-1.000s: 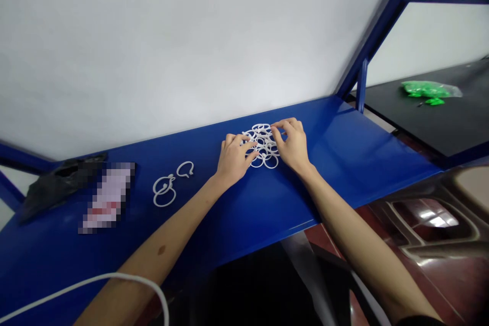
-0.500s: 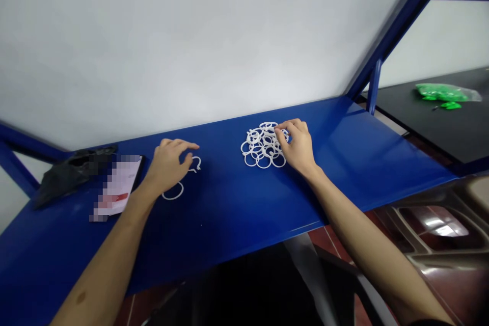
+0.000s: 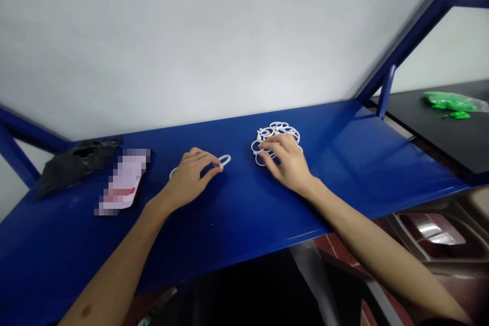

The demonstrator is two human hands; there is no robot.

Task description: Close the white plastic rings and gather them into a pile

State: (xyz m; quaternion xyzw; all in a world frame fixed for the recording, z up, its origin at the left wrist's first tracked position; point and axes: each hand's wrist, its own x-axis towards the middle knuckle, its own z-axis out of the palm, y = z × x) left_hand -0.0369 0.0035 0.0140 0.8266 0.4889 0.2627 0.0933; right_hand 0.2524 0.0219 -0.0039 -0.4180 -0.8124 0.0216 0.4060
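A pile of white plastic rings lies on the blue shelf. My right hand rests on the pile's near side with its fingers spread over the rings. My left hand is to the left of the pile, thumb and fingers pinched on a single white ring that pokes out toward the pile. Part of another white ring shows behind that hand's knuckles.
A blurred flat card and a black crumpled bag lie at the shelf's left end. A blue post stands at the right. Green parts in a bag lie on the black table beyond.
My left hand went from the pile to the loose rings on the left, took one, and has carried it back right toward the pile. My right hand shifted down onto the pile.
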